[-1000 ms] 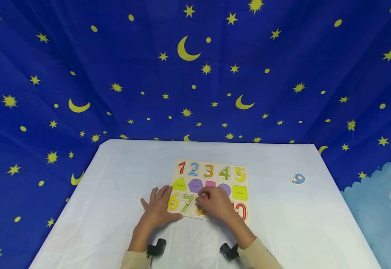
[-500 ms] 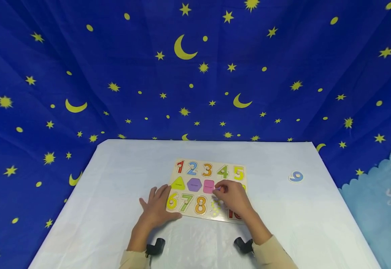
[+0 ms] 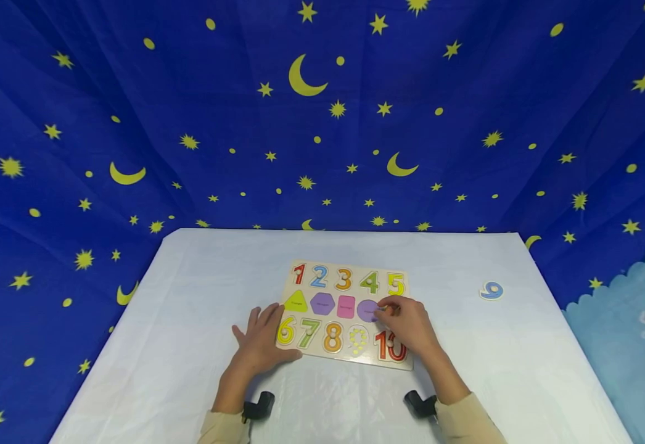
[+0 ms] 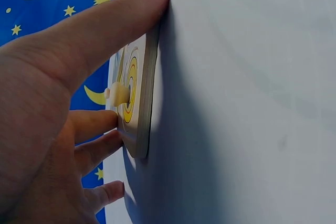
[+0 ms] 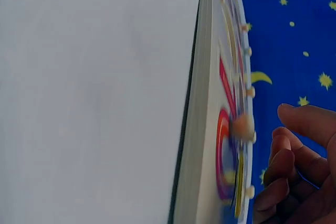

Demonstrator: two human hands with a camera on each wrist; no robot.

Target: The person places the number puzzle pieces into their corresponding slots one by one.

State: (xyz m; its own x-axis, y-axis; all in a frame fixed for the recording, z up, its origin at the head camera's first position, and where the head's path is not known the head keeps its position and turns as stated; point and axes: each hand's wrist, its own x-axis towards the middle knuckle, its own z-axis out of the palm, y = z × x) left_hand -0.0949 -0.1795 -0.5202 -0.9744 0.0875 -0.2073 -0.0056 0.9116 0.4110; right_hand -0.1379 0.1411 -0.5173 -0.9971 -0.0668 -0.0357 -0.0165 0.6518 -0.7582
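Observation:
A wooden number puzzle board (image 3: 317, 354) lies on the table, with knobbed numbers in two rows and coloured shapes between them. My left hand (image 3: 264, 343) rests at its lower left corner, fingers spread and straight; the thumb (image 4: 100, 35) lies along the front edge. Near the knobbed yellow 6 (image 4: 129, 90) are its other fingers. Above the board's right side, beside the purple circle (image 3: 367, 310), hovers my right hand (image 3: 411, 325). In the right wrist view its fingers (image 5: 281, 166) curl loosely with nothing between them. The slot for the 9 (image 3: 358, 340) shows yellow dots.
A loose blue 9 piece (image 3: 491, 291) lies on the white table (image 3: 494, 364), to the right of the board. Dark blue star-and-moon cloth (image 3: 234, 111) hangs behind the table, and a light blue cloth (image 3: 622, 327) is at the right.
My right hand has moved rightward across the board from the 8, past the 9 slot, to beside the purple circle, uncovering those places. My left hand has stayed at the corner.

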